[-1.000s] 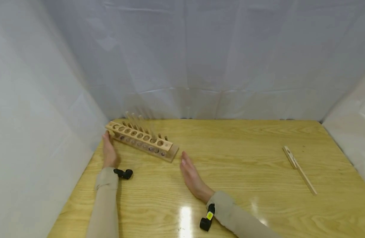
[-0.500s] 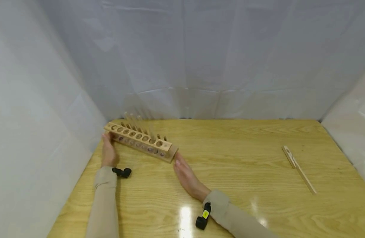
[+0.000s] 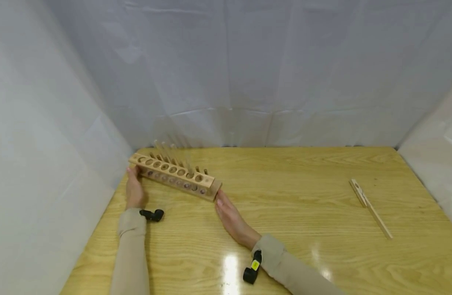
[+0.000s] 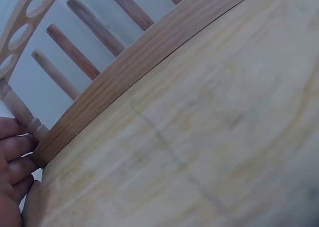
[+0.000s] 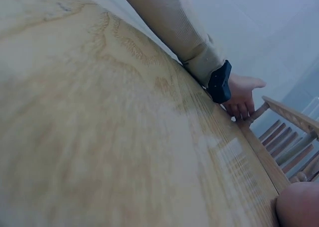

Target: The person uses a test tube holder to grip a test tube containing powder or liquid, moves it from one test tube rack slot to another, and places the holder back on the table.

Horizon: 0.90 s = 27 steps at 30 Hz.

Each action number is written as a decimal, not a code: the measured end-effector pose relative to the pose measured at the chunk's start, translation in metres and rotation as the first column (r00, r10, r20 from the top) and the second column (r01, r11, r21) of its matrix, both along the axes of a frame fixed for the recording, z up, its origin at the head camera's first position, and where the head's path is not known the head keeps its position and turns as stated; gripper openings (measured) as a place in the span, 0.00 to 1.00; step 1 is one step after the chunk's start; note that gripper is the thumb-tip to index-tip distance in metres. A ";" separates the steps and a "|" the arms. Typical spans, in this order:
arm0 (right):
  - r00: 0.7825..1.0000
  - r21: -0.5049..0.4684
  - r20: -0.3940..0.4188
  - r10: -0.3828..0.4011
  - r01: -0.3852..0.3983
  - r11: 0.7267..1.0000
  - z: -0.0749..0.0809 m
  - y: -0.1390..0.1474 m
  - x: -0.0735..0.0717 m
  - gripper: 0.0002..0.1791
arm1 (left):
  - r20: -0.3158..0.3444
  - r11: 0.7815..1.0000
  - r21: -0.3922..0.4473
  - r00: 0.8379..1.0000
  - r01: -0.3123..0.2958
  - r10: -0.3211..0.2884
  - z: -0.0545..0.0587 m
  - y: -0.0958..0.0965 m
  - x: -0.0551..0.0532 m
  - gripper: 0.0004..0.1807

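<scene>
A wooden test tube rack (image 3: 208, 180) stands slantwise at the back left of the table. Several clear glass test tubes (image 3: 173, 148) rise from it, and short drying pegs line its far side. My left hand (image 3: 135, 191) touches the rack's left end; in the left wrist view its fingers (image 4: 17, 147) lie against the end of the base, by the turned post (image 4: 17, 107). At the opposite end, my right hand (image 3: 233, 220) lies with straight fingers, their tips at the base's right corner. Only a rounded bit of the right hand (image 5: 299, 202) shows in its own wrist view.
A wooden test tube holder (image 3: 373, 215) lies on the right side of the table (image 3: 292, 188). White sheeting (image 3: 248, 82) hangs behind and along both sides, close to the rack's left end.
My right hand has moved left from beside the rack to its right end. The rack has shifted only slightly. My left hand has stayed at the left end.
</scene>
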State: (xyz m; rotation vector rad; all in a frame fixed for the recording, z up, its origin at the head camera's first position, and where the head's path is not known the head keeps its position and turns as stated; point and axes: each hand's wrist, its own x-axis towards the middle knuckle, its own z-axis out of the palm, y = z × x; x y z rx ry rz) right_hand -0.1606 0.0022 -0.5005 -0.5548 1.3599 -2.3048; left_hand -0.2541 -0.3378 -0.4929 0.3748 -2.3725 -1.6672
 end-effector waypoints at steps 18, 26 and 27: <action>0.999 -0.040 -0.012 -0.031 0.030 0.999 -0.001 0.003 0.002 0.39 | -0.060 0.993 0.106 0.997 -0.045 0.051 0.002 0.009 0.009 0.40; 0.999 -0.042 -0.002 -0.050 0.050 0.998 -0.001 0.005 0.002 0.40 | -0.107 0.983 0.166 0.990 -0.078 0.097 -0.002 0.009 0.009 0.42; 0.999 -0.041 -0.005 -0.052 0.052 0.998 -0.002 0.006 0.002 0.40 | -0.114 0.981 0.177 0.988 -0.079 0.101 -0.002 0.009 0.009 0.42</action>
